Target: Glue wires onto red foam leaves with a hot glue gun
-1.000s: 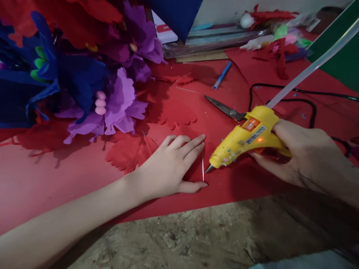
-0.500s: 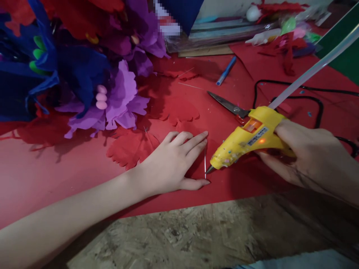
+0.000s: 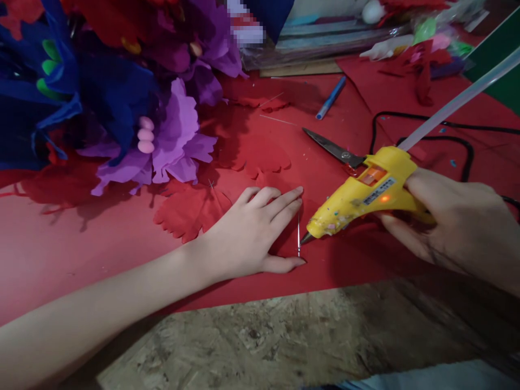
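My left hand [image 3: 254, 233] lies on the red sheet with its fingers stretched out and its thumb apart. A thin, shiny wire-like strand [image 3: 299, 230] runs between its fingertips and thumb tip, which rest at the strand's two ends. In my right hand [image 3: 467, 227] is a yellow hot glue gun [image 3: 345, 200], its orange light on and a clear glue stick [image 3: 459, 100] in its back. The gun's nozzle is at the strand, close above my left thumb. Beside my left wrist lies a scalloped red petal cutout [image 3: 190, 214]. Another red petal cutout [image 3: 266, 154] lies beyond my fingers.
Scissors [image 3: 331, 149] lie behind the glue gun, near a blue pen [image 3: 331, 97] and a black cord [image 3: 430, 140]. Purple flowers [image 3: 174, 135] and blue ones crowd the left. Plastic packs [image 3: 341, 40] lie at the back. Bare chipboard [image 3: 244, 341] shows in front.
The nozzle has shifted slightly along the strand, away from my left thumb. A small blob now shows on the strand by the nozzle. My left hand stays in place; the view has shifted a little.
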Action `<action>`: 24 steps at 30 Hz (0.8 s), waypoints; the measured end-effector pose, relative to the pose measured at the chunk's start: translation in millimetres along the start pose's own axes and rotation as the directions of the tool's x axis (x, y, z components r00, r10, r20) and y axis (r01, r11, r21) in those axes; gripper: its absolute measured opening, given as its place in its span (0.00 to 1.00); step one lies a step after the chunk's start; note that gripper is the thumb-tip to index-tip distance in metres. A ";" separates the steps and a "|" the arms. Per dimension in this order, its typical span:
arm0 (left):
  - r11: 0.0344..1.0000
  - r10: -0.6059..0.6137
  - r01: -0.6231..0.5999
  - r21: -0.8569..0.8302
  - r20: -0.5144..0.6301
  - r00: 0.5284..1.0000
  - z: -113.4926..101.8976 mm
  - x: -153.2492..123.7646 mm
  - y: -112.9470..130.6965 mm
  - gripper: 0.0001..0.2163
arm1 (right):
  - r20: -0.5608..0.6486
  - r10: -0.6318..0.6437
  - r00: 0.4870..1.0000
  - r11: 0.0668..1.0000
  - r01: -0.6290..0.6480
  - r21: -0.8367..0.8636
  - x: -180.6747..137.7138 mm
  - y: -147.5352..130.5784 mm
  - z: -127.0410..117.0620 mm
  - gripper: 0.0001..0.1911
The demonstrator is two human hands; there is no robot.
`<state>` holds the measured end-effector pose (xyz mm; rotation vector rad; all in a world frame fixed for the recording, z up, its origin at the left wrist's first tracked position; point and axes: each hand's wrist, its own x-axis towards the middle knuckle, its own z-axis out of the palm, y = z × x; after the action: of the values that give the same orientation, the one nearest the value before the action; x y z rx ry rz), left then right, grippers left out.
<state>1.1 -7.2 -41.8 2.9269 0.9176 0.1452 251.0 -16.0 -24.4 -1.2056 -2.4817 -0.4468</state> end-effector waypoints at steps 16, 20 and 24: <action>0.999 -0.021 0.019 -0.048 -0.025 0.999 -1.8 -0.2 0.5 0.20 | 0.017 0.074 0.997 0.997 -0.073 -0.031 -1.0 2.6 2.8 0.09; 0.999 -0.020 0.019 -0.041 -0.019 1.000 -2.2 0.4 0.5 0.21 | 0.020 0.082 0.996 0.996 -0.081 -0.028 -0.4 2.4 2.1 0.09; 0.999 -0.023 0.022 -0.042 -0.007 1.000 -2.8 0.6 1.0 0.21 | 0.021 0.084 0.996 0.996 -0.084 -0.025 0.8 2.5 2.5 0.09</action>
<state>1.8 -7.6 -38.8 2.8787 0.9364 0.1724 252.1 -12.9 -26.0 -1.3252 -2.4394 -0.4439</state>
